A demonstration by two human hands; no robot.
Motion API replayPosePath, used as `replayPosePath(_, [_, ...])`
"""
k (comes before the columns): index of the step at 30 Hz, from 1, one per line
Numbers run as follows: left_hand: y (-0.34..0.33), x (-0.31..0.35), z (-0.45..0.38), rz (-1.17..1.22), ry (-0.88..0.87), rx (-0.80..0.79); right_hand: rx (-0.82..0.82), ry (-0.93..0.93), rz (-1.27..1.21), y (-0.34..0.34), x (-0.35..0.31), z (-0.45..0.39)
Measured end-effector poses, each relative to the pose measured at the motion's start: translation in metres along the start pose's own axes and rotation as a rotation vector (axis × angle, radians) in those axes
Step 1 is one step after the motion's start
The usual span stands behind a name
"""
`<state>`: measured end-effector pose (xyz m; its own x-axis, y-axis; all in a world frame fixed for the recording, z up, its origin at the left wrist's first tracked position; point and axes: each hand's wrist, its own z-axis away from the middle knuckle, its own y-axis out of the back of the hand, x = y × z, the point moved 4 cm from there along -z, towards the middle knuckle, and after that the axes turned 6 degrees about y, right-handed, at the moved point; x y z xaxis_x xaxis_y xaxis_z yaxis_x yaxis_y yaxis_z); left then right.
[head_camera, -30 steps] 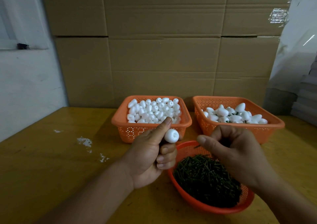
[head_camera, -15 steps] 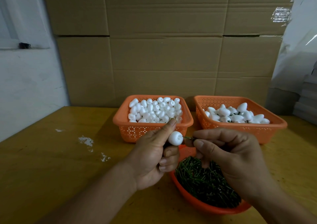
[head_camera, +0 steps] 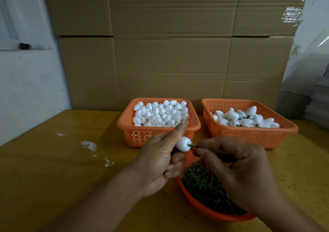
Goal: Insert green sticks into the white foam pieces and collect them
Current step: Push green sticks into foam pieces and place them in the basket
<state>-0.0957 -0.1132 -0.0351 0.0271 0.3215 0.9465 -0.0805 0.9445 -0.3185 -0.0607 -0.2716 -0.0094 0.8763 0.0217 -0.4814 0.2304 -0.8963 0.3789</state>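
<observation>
My left hand (head_camera: 158,158) pinches a white foam piece (head_camera: 183,143) between thumb and fingers, above the near edge of the stick bowl. My right hand (head_camera: 231,166) pinches a green stick (head_camera: 192,146) whose tip is in the foam piece's right side. Below both hands sits an orange bowl (head_camera: 213,214) heaped with green sticks (head_camera: 204,187). Behind, a left orange basket (head_camera: 156,134) holds plain foam pieces. A right orange basket (head_camera: 249,134) holds foam pieces with green stems showing.
The baskets stand on a yellow wooden table (head_camera: 53,169) with white flecks (head_camera: 89,145) to the left. Stacked cardboard boxes (head_camera: 169,53) form a wall right behind the baskets. A white wall (head_camera: 26,89) is at left, and plastic-wrapped stacks (head_camera: 313,89) at right.
My right hand rose from the stick bowl with a stick and moved left to the foam piece. The stick's tip now sits in the foam. My left hand barely moved.
</observation>
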Motion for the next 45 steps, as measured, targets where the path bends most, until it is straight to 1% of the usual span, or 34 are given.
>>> replayPosePath(3, [-0.001,0.001,0.001,-0.05,-0.044,0.032,0.01,0.093,0.11,0.0,-0.004,0.001])
replayPosePath(5, [-0.002,0.001,0.002,-0.092,-0.076,0.053,0.014,0.12,0.133,-0.001,-0.005,0.001])
replayPosePath(9, [-0.004,0.002,0.004,-0.131,-0.142,0.075,0.005,0.134,0.161,-0.003,-0.006,0.003])
replayPosePath(14, [-0.004,0.004,0.004,-0.208,-0.221,0.128,-0.003,0.103,0.197,-0.008,-0.004,0.006])
replayPosePath(18, [-0.003,0.01,0.005,-0.239,-0.287,0.118,0.04,-0.026,0.06,-0.009,0.0,0.006])
replayPosePath(21, [-0.003,0.013,0.006,-0.186,-0.285,-0.004,0.06,-0.165,-0.049,-0.007,0.005,0.005])
replayPosePath(24, [-0.005,0.013,0.008,-0.153,-0.287,-0.104,0.072,-0.238,-0.181,-0.005,0.009,0.001])
replayPosePath(26, [-0.005,0.013,0.007,-0.15,-0.3,-0.105,0.074,-0.249,-0.243,-0.004,0.009,0.0])
replayPosePath(31, [-0.006,0.014,0.008,-0.24,-0.382,-0.046,0.065,-0.256,-0.312,-0.007,0.007,-0.001])
replayPosePath(34, [-0.007,0.013,0.009,-0.272,-0.419,-0.039,0.08,-0.282,-0.362,-0.009,0.006,0.001])
replayPosePath(40, [-0.011,0.013,0.012,-0.344,-0.454,-0.042,0.078,-0.295,-0.383,-0.011,0.006,0.002])
replayPosePath(45, [-0.011,0.013,0.012,-0.368,-0.45,-0.036,0.071,-0.262,-0.389,-0.013,0.002,0.001])
